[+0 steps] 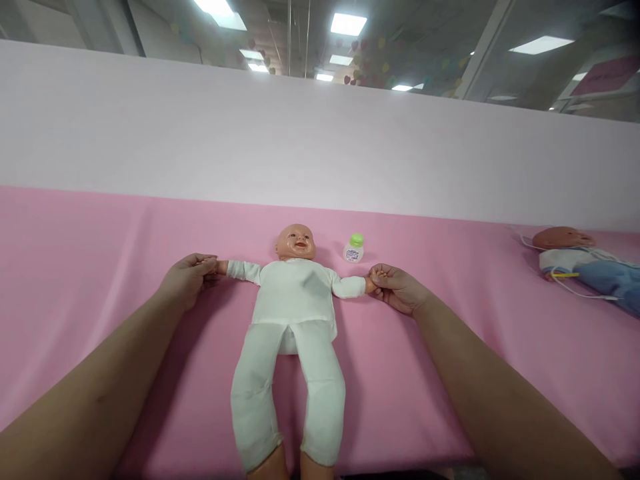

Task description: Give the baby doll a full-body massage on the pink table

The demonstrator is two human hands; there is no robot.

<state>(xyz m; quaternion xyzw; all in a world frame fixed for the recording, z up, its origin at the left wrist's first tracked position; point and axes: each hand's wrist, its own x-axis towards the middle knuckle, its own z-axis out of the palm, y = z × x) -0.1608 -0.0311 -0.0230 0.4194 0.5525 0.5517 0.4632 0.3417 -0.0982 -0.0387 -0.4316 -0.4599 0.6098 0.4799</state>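
Observation:
A baby doll (295, 293) with a white cloth body lies on its back, face up, its arms stretched out to both sides. My left hand (190, 279) is closed around the doll's hand on the left side. On the other side, my right hand (397, 288) pinches the doll's other hand between thumb and fingers. Just beyond that arm, beside the doll's head, stands a small clear bottle (354, 249) with a green cap and a printed label. The doll's feet are cut off by the bottom of the view.
A pink cover (90, 267) is spread over the table. At the far right lies a second doll (590, 263) in blue and white, with thin white cords and a yellow strip. Behind the table rises a white panel (320, 147), with glass above it.

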